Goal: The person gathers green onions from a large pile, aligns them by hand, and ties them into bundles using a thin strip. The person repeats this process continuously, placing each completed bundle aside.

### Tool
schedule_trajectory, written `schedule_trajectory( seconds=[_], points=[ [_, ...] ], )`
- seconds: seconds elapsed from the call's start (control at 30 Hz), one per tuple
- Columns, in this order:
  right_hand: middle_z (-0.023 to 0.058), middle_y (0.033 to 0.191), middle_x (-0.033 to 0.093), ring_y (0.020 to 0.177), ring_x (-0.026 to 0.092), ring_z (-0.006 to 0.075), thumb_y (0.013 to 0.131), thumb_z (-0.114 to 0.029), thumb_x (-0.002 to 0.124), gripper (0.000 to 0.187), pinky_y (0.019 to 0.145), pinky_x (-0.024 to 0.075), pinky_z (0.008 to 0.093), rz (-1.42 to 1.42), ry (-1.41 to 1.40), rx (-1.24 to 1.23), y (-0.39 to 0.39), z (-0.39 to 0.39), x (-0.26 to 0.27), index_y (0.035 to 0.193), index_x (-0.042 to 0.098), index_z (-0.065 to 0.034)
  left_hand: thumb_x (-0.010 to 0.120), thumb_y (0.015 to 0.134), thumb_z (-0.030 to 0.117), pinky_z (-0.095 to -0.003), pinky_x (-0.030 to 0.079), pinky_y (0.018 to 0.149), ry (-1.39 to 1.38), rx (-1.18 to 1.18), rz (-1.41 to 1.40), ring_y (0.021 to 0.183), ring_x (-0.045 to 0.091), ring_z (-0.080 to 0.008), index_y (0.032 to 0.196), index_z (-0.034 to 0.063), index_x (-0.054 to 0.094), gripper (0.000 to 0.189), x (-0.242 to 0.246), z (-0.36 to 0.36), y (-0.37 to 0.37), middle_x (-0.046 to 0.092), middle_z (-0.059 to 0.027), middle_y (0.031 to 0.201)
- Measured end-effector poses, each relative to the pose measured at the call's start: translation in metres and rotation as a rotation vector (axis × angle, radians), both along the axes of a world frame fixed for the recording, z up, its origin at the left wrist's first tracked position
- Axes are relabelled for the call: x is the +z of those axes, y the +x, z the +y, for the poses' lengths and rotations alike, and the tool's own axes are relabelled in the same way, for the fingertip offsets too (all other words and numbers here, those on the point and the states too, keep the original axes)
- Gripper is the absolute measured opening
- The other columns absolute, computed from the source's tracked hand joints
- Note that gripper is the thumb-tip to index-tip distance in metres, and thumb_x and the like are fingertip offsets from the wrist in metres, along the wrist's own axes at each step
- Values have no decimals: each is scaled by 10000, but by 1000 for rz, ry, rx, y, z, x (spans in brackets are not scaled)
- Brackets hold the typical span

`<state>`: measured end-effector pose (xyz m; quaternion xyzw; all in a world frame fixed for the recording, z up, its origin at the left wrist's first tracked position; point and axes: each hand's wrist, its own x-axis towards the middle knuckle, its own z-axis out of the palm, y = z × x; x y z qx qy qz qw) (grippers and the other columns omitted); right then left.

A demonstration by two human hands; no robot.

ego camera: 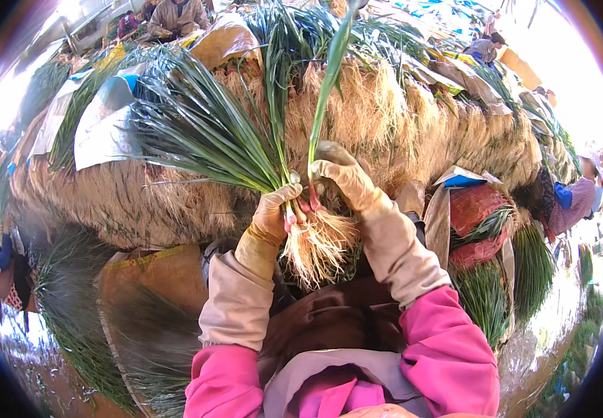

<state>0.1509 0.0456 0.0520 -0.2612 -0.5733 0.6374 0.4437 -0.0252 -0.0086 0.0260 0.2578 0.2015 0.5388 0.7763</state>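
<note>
My left hand (275, 211), in a dirty tan glove, is closed around the lower stems of a bunch of green onions (228, 141). Their long green leaves fan up and to the left, and their pale roots (317, 248) hang below, between my wrists. My right hand (340, 175), gloved too, pinches one green onion stalk (325, 99) just above its reddish base, at the right side of the bunch. This stalk stands nearly upright, with its base touching or close to the others.
A long heap of green onions with roots (359, 115) facing me spans the view. A red-wrapped bundle (476, 224) lies at right, an orange-brown sack (160, 282) at lower left. Loose green leaves (71, 303) lie at far left. Several people sit around the heap, one person (178, 18) beyond it.
</note>
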Motion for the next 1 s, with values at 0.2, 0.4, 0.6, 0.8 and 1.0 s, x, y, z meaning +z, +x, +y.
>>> schedule_trajectory(
  seconds=[0.2, 0.4, 0.6, 0.8, 1.0],
  points=[
    [85, 860, 649, 665, 602, 146, 827, -160, 630, 345, 562, 463, 222, 188, -329, 51, -19, 4, 13, 1119, 573, 15, 569, 870, 214, -217, 483, 448, 14, 32, 207, 537, 610, -211, 802, -58, 589, 281, -2, 4, 8, 605, -157, 636],
    [84, 705, 621, 506, 537, 129, 874, -92, 566, 108, 378, 389, 260, 249, -436, -123, -38, -3, -10, 863, 631, -7, 551, 889, 181, -287, 515, 534, -31, -32, 115, 550, 608, -212, 980, -72, 611, 275, -21, 11, 1, 611, -124, 695],
    [42, 629, 605, 457, 508, 92, 829, -68, 626, 57, 398, 379, 209, 170, -287, -583, -30, 46, -68, 812, 654, -22, 547, 880, 164, -328, 533, 554, -106, -63, -31, 550, 594, -225, 976, -76, 610, 266, -12, 5, 5, 611, -120, 719],
    [184, 1042, 628, 983, 599, 318, 767, -330, 607, 451, 869, 462, 391, -1584, 235, -34, 17, 23, -97, 1112, 594, -39, 540, 891, 135, -321, 530, 534, -20, -60, -211, 659, 580, -189, 1179, -18, 478, 332, -17, 8, 6, 578, -90, 799],
    [105, 938, 679, 761, 647, 195, 829, -157, 587, 186, 689, 533, 302, -1083, 362, -492, -9, 1, 4, 995, 668, -136, 572, 866, 131, -278, 401, 626, 460, -212, -578, 633, 486, -105, 1147, 74, 454, 310, 35, -24, -28, 479, -6, 694]
  ],
)
